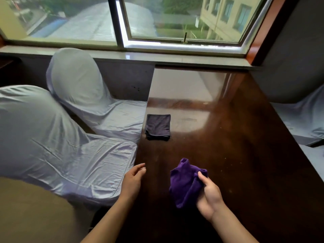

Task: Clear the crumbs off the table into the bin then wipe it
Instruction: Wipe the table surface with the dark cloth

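A glossy dark wooden table [236, 137] stretches from me toward the window. My right hand [209, 195] holds a bunched purple cloth [184, 183] just above the near part of the table. At the table's left edge my left hand [134, 178] hovers with its fingers loosely curled and nothing in it. A folded dark grey cloth [158, 127] lies flat near the left edge, farther away. A few small pale specks [226, 165] dot the tabletop right of the purple cloth. No bin is in view.
Two chairs in pale fabric covers [75, 146] stand close along the table's left side. Another covered seat [305, 118] is on the right. The table's far end meets a window sill [175, 58] under a large window.
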Demonstrator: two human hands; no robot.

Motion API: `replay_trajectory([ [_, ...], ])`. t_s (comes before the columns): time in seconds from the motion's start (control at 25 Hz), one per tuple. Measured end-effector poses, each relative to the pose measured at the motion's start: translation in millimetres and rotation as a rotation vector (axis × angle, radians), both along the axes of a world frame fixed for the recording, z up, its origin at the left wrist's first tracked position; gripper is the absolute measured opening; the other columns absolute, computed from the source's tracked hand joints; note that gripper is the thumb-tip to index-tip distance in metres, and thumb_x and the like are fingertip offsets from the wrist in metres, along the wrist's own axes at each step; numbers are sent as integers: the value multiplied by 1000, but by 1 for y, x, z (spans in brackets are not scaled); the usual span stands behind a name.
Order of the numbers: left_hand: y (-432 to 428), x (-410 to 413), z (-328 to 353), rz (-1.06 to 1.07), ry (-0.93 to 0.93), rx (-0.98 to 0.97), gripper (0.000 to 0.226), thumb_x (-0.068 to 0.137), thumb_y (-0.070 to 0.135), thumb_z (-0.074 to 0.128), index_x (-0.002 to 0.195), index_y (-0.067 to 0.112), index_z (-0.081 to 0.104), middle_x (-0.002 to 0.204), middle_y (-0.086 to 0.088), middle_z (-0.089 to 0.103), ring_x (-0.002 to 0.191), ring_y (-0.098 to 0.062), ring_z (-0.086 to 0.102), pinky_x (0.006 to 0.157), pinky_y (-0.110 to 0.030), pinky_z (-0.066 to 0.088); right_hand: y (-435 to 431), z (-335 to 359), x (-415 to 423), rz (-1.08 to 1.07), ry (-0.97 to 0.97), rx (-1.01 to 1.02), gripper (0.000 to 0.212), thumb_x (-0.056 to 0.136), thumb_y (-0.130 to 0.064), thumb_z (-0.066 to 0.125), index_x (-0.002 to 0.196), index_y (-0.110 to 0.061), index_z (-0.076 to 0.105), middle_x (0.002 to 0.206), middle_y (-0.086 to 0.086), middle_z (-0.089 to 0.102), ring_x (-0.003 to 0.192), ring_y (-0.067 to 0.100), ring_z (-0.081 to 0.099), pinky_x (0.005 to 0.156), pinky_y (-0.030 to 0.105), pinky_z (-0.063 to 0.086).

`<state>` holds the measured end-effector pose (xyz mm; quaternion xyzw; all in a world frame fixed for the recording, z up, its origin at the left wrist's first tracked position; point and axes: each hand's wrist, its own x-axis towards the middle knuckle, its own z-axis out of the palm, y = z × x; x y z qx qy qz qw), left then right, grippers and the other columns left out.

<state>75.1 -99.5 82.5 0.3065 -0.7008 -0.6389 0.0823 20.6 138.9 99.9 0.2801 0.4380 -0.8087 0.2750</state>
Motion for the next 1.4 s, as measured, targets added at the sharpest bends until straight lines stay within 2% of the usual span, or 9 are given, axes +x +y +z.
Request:
replay_trajectory([
  [0.16, 13, -28, 0, -73, -79, -224, 34, 89, 19, 62, 123, 19, 61, 123, -2, 61, 117, -16, 55, 98, -27, 40, 8, 16, -55, 57, 36, 30, 35, 90, -32, 66, 118, -13, 69, 115, 16, 73, 111, 39, 65, 99, 55, 47],
  [0.28, 14, -51, -1, -130, -97, -438, 45, 88, 21, 63, 131, 13, 55, 132, -5, 55, 123, -19, 49, 99, -22, 31, -4, 22, -96, 79, 135, 135, 47, 75, -5, 75, 121, -6, 63, 114, 20, 72, 105, 40, 67, 98, 57, 49],
  [0.48, 5, -93, -20, -251, -212, -650, 56, 90, 35, 56, 142, 20, 42, 151, -11, 36, 142, -25, 25, 117, -40, 17, -46, 22, -167, 55, 168, 238, 44, 77, 14, 62, 118, -1, 60, 114, 24, 69, 99, 41, 67, 92, 55, 53],
  [0.68, -5, -125, -47, -356, -355, -925, 65, 91, 52, 39, 149, 32, 20, 162, -8, 7, 148, -24, -8, 117, -46, -10, -81, 15, -228, 11, 246, 213, 30, 77, 12, 50, 90, -12, 63, 99, 18, 69, 87, 36, 66, 86, 48, 54],
  [0.88, -6, -137, -67, -359, -431, -1057, 70, 90, 60, 30, 151, 29, 12, 162, -9, -2, 147, -27, -15, 115, -52, -14, -87, -14, -268, 254, 278, 338, 39, 83, 7, 53, 117, -11, 63, 114, 18, 70, 101, 36, 66, 94, 49, 53],
  [1.04, -3, -133, -75, -376, -444, -1161, 73, 87, 61, 27, 150, 23, 26, 160, -14, 16, 148, -32, 2, 116, -53, -5, -75, -28, -274, 712, 579, 1141, 56, 89, -22, 65, 139, -9, 44, 141, 19, 47, 127, 35, 50, 106, 40, 41],
  [1.2, -2, -133, -74, -384, -467, -1197, 70, 86, 58, 35, 145, 18, 38, 154, -17, 32, 145, -34, 19, 114, -56, 11, -74, -30, -261, 748, 764, 1201, 84, 88, -29, 68, 155, -10, 20, 161, 17, 21, 147, 34, 22, 121, 43, 20],
  [1.32, -2, -132, -75, -361, -463, -1207, 70, 86, 58, 35, 145, 19, 38, 154, -17, 32, 145, -34, 19, 115, -55, 10, -92, -25, -245, 605, 1156, 1425, 70, 83, -25, 71, 146, -12, 43, 157, 14, 34, 144, 36, 29, 118, 51, 24],
  [1.4, -1, -133, -72, -347, -438, -1186, 68, 86, 56, 35, 144, 20, 41, 154, -16, 32, 146, -33, 20, 116, -53, 9, -115, -22, -243, 696, 1309, 1294, 62, 84, -26, 70, 142, -16, 50, 155, 9, 40, 143, 33, 31, 118, 49, 26],
])
